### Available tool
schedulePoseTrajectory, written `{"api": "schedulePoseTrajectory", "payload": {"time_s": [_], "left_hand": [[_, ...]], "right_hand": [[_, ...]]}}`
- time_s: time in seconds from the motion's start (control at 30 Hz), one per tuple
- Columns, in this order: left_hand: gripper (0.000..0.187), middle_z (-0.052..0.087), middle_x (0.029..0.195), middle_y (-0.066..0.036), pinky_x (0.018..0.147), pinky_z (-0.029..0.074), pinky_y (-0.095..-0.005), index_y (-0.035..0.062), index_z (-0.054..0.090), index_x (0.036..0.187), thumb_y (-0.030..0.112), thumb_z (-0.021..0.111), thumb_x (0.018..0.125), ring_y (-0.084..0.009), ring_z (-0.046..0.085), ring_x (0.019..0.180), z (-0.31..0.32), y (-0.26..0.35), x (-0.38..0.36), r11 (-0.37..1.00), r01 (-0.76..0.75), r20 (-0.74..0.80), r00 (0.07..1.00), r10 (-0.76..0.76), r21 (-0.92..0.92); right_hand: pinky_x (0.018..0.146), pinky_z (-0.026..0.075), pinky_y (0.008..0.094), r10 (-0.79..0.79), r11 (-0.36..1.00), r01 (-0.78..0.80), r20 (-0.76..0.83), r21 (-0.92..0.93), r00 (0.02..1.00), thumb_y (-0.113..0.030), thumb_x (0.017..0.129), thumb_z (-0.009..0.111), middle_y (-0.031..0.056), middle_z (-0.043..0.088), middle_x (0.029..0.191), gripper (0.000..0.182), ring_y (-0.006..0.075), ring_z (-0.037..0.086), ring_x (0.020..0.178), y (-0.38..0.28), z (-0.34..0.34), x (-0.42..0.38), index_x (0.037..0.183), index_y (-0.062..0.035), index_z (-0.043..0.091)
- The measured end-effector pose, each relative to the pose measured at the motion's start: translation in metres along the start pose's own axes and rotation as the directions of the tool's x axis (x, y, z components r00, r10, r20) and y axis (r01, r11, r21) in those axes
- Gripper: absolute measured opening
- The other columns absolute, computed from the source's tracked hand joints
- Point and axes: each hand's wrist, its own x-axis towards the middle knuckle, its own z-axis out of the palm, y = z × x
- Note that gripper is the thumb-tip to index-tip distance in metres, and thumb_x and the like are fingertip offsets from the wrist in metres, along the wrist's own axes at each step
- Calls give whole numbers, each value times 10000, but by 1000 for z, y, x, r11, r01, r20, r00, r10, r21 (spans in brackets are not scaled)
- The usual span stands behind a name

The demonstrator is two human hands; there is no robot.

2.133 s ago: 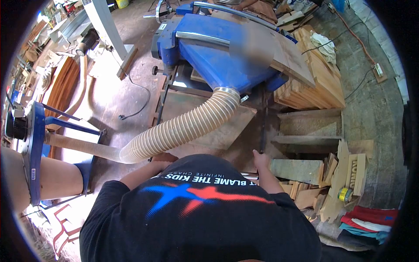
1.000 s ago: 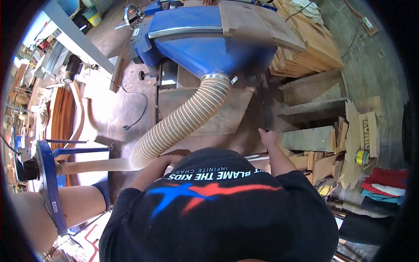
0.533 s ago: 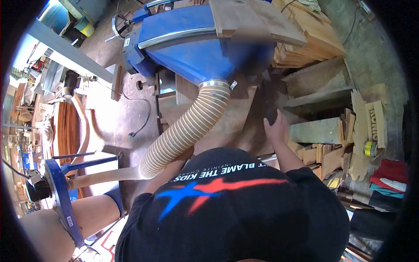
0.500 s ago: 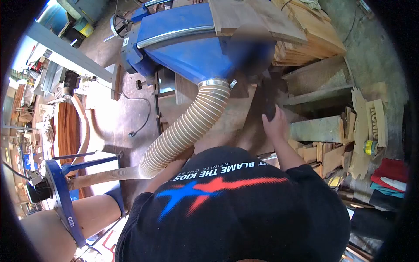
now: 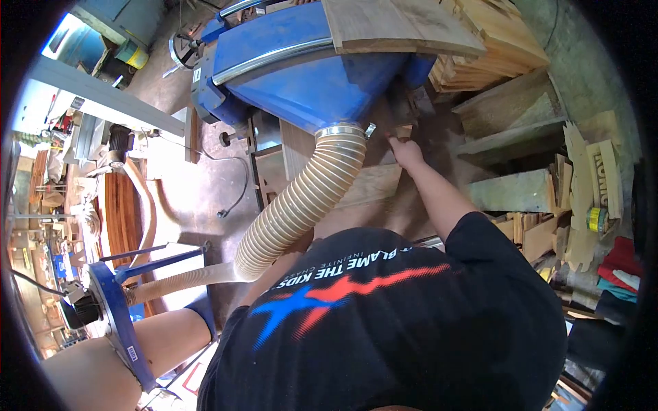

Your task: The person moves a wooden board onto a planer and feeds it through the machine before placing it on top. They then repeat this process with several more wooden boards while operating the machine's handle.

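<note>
My right hand is stretched forward to the right of the ribbed hose, below the blue machine hood. Its fingers are curled closed, with the thumb toward the hood. A light piece of wood lies right at the fingers; whether they grip it I cannot make out. My left hand is mostly hidden behind the beige ribbed hose, and its fingers do not show. A metal clamp joins the hose to the hood. A wide wooden board lies on top of the machine.
Stacked boards stand at the upper right. Wood offcuts and a long block lie to my right. A blue-framed dust collector stands at left, and a cable runs over the floor. Another person's fingers show at the top edge.
My right hand has moved forward and left toward the hood, and its spread fingers have curled. The view has shifted slightly. My left hand stays behind the hose.
</note>
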Motion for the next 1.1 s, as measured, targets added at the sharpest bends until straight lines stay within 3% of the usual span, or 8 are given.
{"api": "schedulePoseTrajectory", "payload": {"time_s": [0.17,0.47,0.57,0.77,0.87,0.97,1.03,1.1], "left_hand": [[510,535,1444,-147,1034,451,-414,120,485,1436,388,545,1005,-315,546,1290,-4,-3,9,1000,-10,-9,1000,10,-12],[522,517,1465,-138,1028,457,-400,117,453,1465,377,535,1020,-302,544,1290,-6,-11,19,1000,-23,-16,1000,23,-11],[526,511,1472,-135,1026,459,-395,115,443,1475,373,531,1025,-297,544,1290,-7,-15,18,1000,-29,-23,999,28,-10],[534,499,1486,-130,1022,463,-386,113,422,1494,366,524,1036,-288,543,1290,-8,-19,20,999,-40,-30,999,39,-18],[538,493,1493,-127,1020,465,-382,111,411,1504,362,521,1041,-284,542,1290,-7,-24,22,999,-48,-27,999,47,-21],[543,487,1501,-124,1018,467,-377,110,401,1514,359,518,1046,-279,542,1289,-7,-35,28,995,-71,1,997,71,-63],[540,467,1517,-126,990,495,-370,116,371,1532,345,494,1058,-265,546,1286,-12,-42,31,964,-27,136,989,65,-264],[496,476,1507,-133,958,525,-367,119,388,1521,327,442,1074,-248,557,1280,-15,-43,30,972,-90,179,975,130,-216]], "right_hand": [[751,535,406,84,992,-91,79,83,993,-647,855,645,191,715,855,698,309,708,817,-11,-7,-15,980,37,708],[824,521,397,1,995,1,-21,95,1000,-573,873,659,200,740,971,629,321,712,947,7,2,-20,1017,36,726],[844,517,408,-2,993,0,10,122,1000,-576,873,658,216,739,975,641,326,711,962,8,2,-20,1026,42,727],[906,512,410,49,997,-49,7,56,999,-629,876,642,277,702,1105,791,365,688,1045,-2,-8,-44,1137,117,669],[933,506,410,-17,999,20,-102,35,995,-633,882,644,294,680,1159,841,370,676,1081,14,3,-47,1177,154,630],[933,504,419,14,981,-28,73,189,997,-601,901,645,256,698,1159,756,339,681,1084,22,2,-43,1177,102,662],[962,495,444,-30,973,0,127,231,991,-601,903,631,256,693,1173,712,381,660,1121,19,-3,-49,1190,50,674],[972,492,459,-59,976,31,126,214,990,-594,902,628,256,691,1176,677,404,650,1135,18,-3,-56,1193,15,683]]}}
